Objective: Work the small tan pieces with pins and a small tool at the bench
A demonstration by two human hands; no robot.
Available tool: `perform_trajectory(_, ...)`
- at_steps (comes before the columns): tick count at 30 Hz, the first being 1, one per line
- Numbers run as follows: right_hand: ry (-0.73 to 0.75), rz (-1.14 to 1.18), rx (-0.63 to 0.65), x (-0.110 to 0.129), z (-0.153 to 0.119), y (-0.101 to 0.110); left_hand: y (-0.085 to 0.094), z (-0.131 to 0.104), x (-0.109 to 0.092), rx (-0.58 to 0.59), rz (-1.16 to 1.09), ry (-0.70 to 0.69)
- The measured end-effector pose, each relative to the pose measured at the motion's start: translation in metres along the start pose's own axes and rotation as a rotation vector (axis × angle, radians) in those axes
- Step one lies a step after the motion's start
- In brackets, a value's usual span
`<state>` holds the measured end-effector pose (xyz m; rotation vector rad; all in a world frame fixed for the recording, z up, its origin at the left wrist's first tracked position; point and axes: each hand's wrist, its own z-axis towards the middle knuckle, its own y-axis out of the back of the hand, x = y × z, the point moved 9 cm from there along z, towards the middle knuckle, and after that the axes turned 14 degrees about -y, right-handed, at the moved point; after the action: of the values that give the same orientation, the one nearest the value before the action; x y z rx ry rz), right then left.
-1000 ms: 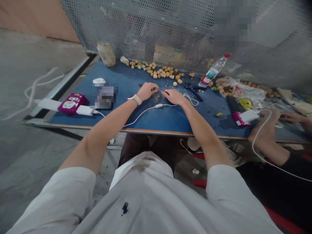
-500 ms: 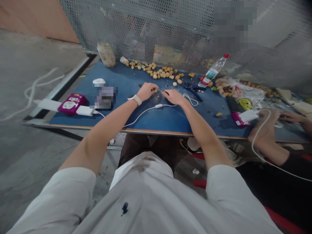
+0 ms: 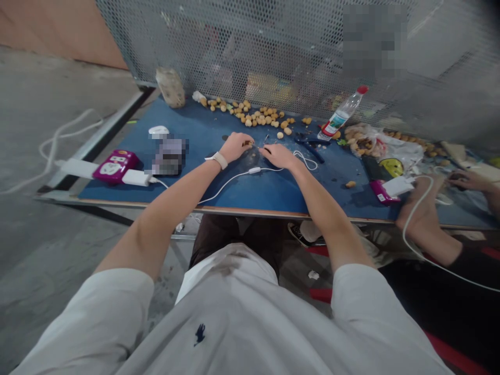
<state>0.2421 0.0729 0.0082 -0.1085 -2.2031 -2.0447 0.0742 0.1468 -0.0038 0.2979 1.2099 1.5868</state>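
Note:
At the middle of the blue table [image 3: 219,182], my left hand [image 3: 231,148], with a pale band on its wrist, pinches a small brownish-yellow piece [image 3: 247,143]. Facing it, my right hand [image 3: 279,155] has its fingers closed around something slim, mostly hidden, with a thin tip pointing left. A white cable [image 3: 230,179] with a small inline switch [image 3: 254,170] runs to my right wrist and loops beside it. Both hands rest low near the tabletop, a small gap between them. Behind them lie many small round tan nut-like pieces [image 3: 260,115].
Dark-handled pliers [image 3: 312,148] and a red-capped bottle [image 3: 338,117] are right of centre. A purple power socket [image 3: 116,166], a blurred-out object [image 3: 169,156] and a white mouse-like object [image 3: 158,130] are on the left. Another person's hands [image 3: 464,180] work at far right, near a plastic bag [image 3: 402,148].
My hands stay in nearly the same place, with only slight finger movement. At far right, the other person's hand has shifted slightly.

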Motion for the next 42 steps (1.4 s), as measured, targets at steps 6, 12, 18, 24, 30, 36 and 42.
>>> perform_trajectory(6, -0.017, 0.006, -0.016, -0.0008, -0.0009, 0.0027, 0.0034, -0.0007, -0.0035, -0.013, 0.008, 0.006)
perform_trajectory(12, -0.011, 0.014, -0.007, -0.0005, -0.0011, 0.0020, 0.0041, -0.0009, -0.0067, 0.018, 0.008, 0.025)
perform_trajectory(18, -0.019, 0.004, -0.013, -0.0016, 0.0010, 0.0008, 0.0033, -0.0009, -0.0042, 0.000, 0.010, 0.046)
perform_trajectory(24, -0.015, 0.016, -0.009, -0.0009, -0.0013, 0.0028, 0.0022, -0.0009, -0.0024, -0.012, 0.014, 0.039)
perform_trajectory(30, -0.007, -0.011, 0.010, 0.0019, -0.0031, 0.0026, 0.0026, -0.0006, -0.0029, -0.009, 0.015, 0.029)
perform_trajectory(36, -0.024, 0.009, 0.001, -0.0005, -0.0003, 0.0016, 0.0054, -0.0011, -0.0059, -0.019, 0.018, 0.042)
perform_trajectory(42, -0.029, 0.009, 0.001, -0.0007, -0.0005, 0.0017, 0.0060, -0.0009, -0.0073, -0.034, 0.020, 0.021)
